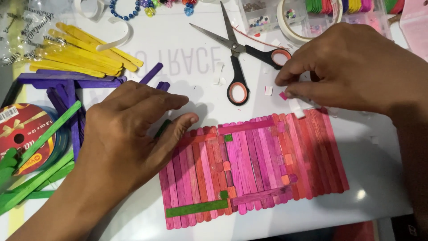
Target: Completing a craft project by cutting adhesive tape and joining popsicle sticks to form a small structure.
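Nearest me, stick panel [254, 167], pink and red, long axis left-right on the table [379, 178]. My left hand [129, 134] lies spread, pressing its left end. My right hand [352, 67], above its upper right corner, pinches a pink scrap [283, 95].

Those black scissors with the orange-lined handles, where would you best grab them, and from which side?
Take the scissors by the handle loops, coming from the near edge. They lie flat and open, blades pointing away toward the bead boxes, one loop toward the near edge, the other beside the right hand.
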